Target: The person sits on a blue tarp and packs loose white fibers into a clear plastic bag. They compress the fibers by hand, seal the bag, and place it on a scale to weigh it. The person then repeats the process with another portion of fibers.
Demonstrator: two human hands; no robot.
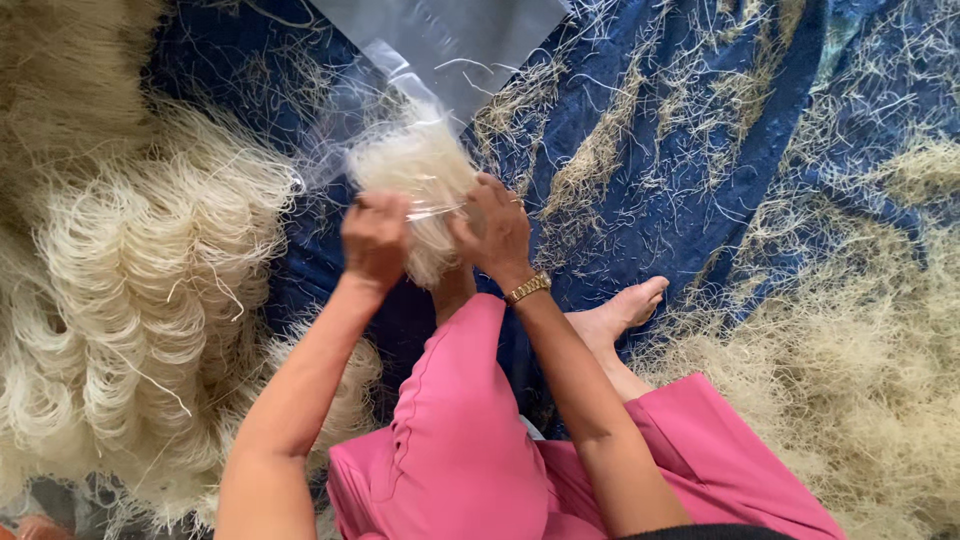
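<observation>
Left of the fingers (372, 215) looped noodle bundles (150, 270) crowd in, a raised knee (462, 400) blocks below, while blue cloth (680, 150) rightward lies open, only strewn with scraps.

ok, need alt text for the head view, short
Two bare hands, left hand and right hand, hold a bundle of pale dried noodles at the mouth of a clear plastic bag. Around them, noodle heaps lie on a blue cloth.

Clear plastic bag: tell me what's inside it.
The clear plastic bag holds a bundle of pale dried noodles. Both hands, left hand and right hand, cover the bundle's lower end.
</observation>
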